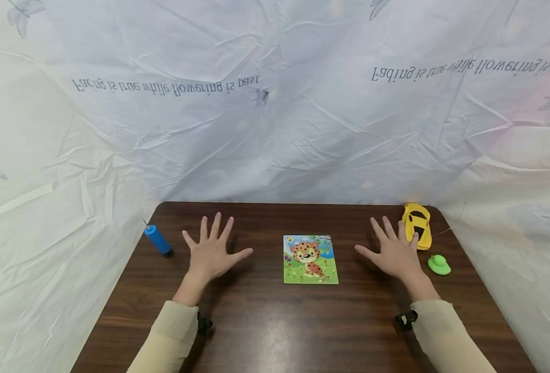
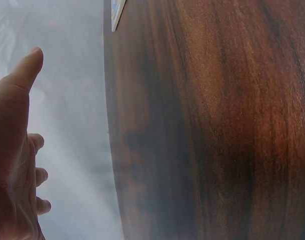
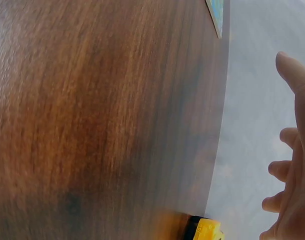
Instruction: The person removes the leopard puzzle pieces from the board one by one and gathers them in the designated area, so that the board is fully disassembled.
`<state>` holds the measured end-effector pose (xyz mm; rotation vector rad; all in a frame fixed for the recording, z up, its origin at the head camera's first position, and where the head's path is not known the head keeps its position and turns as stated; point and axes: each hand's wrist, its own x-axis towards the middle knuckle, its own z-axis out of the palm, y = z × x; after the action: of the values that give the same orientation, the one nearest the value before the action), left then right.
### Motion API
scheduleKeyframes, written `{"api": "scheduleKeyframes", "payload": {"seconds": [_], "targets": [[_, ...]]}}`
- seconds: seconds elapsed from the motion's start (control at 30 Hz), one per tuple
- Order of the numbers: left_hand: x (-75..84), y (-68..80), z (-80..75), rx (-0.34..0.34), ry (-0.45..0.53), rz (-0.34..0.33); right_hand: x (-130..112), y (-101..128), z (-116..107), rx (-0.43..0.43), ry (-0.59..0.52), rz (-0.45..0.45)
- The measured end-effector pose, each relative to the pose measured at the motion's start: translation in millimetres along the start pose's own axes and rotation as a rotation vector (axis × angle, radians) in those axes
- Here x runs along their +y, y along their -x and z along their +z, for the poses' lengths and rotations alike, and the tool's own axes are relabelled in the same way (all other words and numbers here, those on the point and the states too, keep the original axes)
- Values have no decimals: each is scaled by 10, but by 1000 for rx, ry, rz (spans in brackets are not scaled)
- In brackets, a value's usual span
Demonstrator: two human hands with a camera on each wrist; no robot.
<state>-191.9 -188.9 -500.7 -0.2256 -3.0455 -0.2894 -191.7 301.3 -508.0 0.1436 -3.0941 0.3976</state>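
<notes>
Both my hands are released, fingers spread and holding nothing: my left hand [image 1: 210, 257] over the left part of the tabletop [image 1: 265, 316], my right hand [image 1: 396, 255] over the right part. The picture board [image 1: 310, 260] lies flat between them, apart from both, nearer the far edge than the bottom of the head view. It looks light, thin and stiff, like wood or card; I'd take it by its two side edges, since its printed face may be smooth and could slip under a flat fingertip.

The yellow car [image 1: 416, 226] sits at the far right corner, beside my right fingers. I judge it light, best held across its sides, though whether its body is hard or soft I can't tell. The blue pump [image 1: 157, 239] is by the left edge; its round barrel might roll, so I'd wrap my fingers round the middle and spare the thin tip. The small green toy [image 1: 439, 264] near the right edge looks light and easy to pinch.

My right fingers overlap the car in the head view, so contact there is hard to judge. I can't tell whether the pump stands or lies, or whether the board has loose pieces. Each wrist view catches only a corner of the board, the right one cuts off the car, and the near edge falls out of view.
</notes>
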Motion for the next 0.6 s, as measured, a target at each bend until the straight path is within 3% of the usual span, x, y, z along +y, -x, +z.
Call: {"api": "scheduleKeyframes", "payload": {"seconds": [0.37, 0.6], "targets": [[13, -17, 36, 36, 14, 17, -10, -1, 14, 5, 10, -7], [150, -40, 77, 23, 156, 67, -185, 30, 65, -20, -20, -81]]}}
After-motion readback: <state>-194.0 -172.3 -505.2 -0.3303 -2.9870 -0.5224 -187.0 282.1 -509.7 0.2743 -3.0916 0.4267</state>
